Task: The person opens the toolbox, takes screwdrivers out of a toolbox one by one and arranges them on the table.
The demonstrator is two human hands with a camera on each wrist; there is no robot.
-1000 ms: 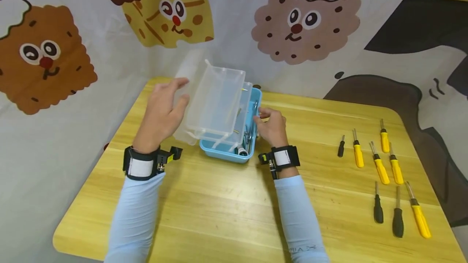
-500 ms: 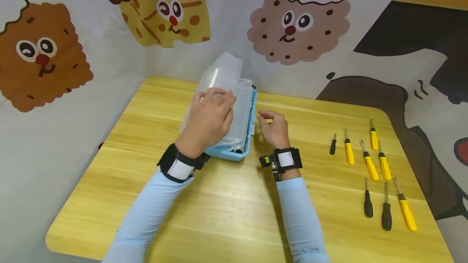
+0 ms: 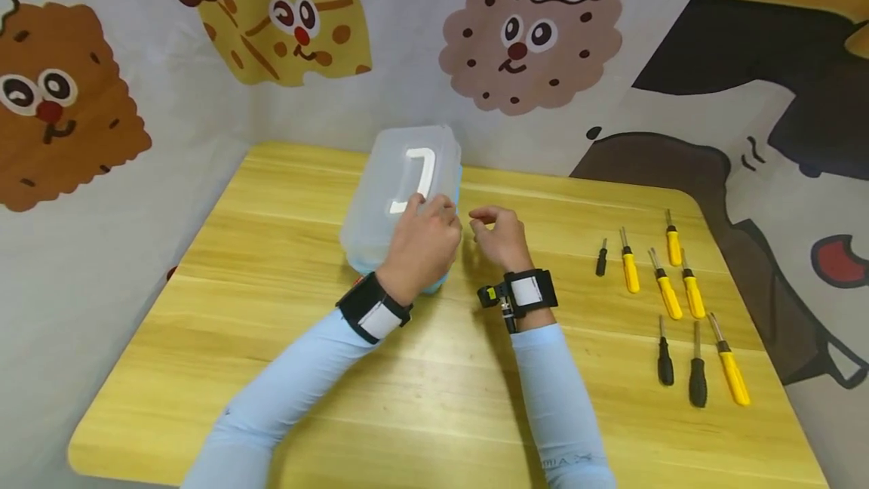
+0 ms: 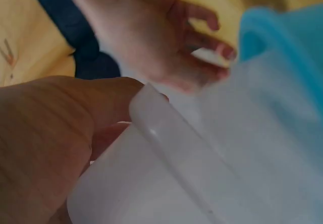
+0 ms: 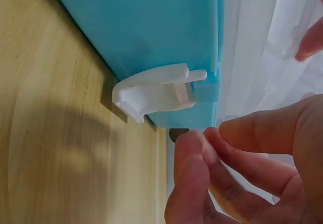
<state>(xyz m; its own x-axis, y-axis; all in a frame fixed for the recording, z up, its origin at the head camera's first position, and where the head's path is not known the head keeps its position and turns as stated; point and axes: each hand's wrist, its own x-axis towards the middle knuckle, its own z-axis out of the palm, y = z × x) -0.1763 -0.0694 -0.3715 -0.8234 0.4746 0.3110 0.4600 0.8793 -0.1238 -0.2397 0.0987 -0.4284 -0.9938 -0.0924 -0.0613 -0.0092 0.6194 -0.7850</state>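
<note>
A light-blue toolbox (image 5: 146, 27) stands on the table, its translucent lid (image 3: 387, 179) lying over it in the head view. A white handle (image 3: 425, 172) shows on top of the lid. My left hand (image 3: 424, 247) holds the lid's right edge, with thumb and fingers around it in the left wrist view. Just right of the box is my right hand (image 3: 502, 236), fingers loosely bent, holding nothing. In the right wrist view a white latch (image 5: 154, 90) hangs unfastened from the box's side, close to the right fingertips (image 5: 189, 143). The lid hides the box's contents.
Several yellow-handled screwdrivers (image 3: 665, 296) and some black-handled screwdrivers (image 3: 697, 383) lie on the right of the wooden table (image 3: 434, 413). A cloth printed with cartoon biscuits (image 3: 529, 44) hangs behind the table's back edge.
The lid has swung over from the left and down onto the box, with the left hand moving right along with it. The tray and tools inside are now covered. The right hand stays beside the box.
</note>
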